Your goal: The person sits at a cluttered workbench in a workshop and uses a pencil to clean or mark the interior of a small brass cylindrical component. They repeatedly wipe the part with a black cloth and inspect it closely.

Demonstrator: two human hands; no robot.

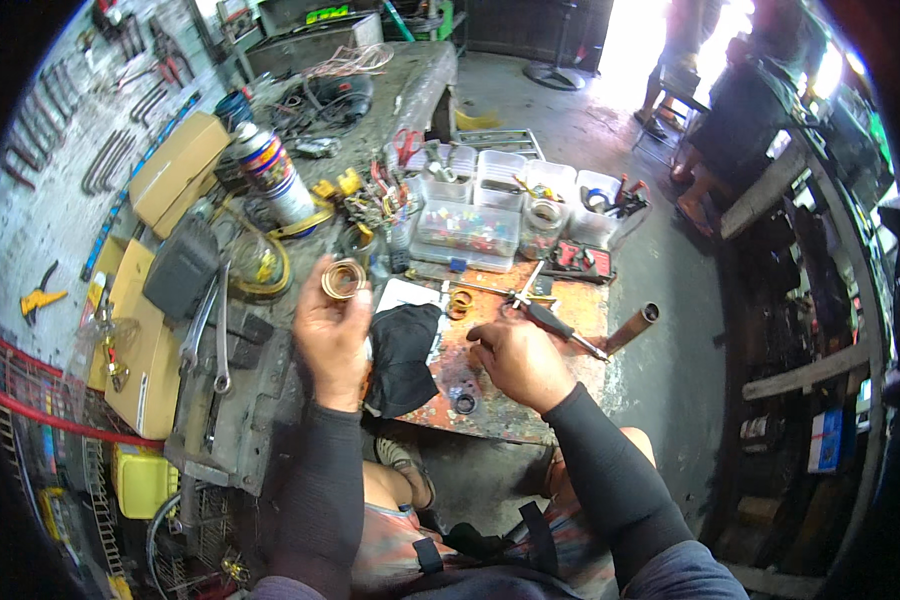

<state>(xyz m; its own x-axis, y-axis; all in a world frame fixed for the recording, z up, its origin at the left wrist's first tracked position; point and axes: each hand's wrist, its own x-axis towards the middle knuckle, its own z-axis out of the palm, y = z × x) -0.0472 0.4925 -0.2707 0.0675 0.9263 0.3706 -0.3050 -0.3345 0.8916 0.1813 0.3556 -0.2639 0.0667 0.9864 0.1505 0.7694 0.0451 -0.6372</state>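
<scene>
My left hand (332, 345) is closed around a round brass-coloured ring part (342, 280), its open face turned up. Over the worn wooden bench top (510, 415), my right hand (525, 362) has its fingers curled together; whatever they may hold is hidden. Just beyond those fingers lies a smaller brass ring (460, 303). A dark-handled tool (562, 328) with a thin metal tip rests beside a slim metal rod (480, 287). Between my hands is a crumpled black cloth (403, 360) on white paper (402, 294). A small black ring (464, 403) sits near the front edge.
Clear plastic boxes (465, 232) of small parts line the bench's back. A spray can (275, 175), wrenches (222, 340) and cardboard boxes (135, 345) crowd the left. An upright metal tube (632, 328) stands at the right edge. Another person (735, 120) is at the far right.
</scene>
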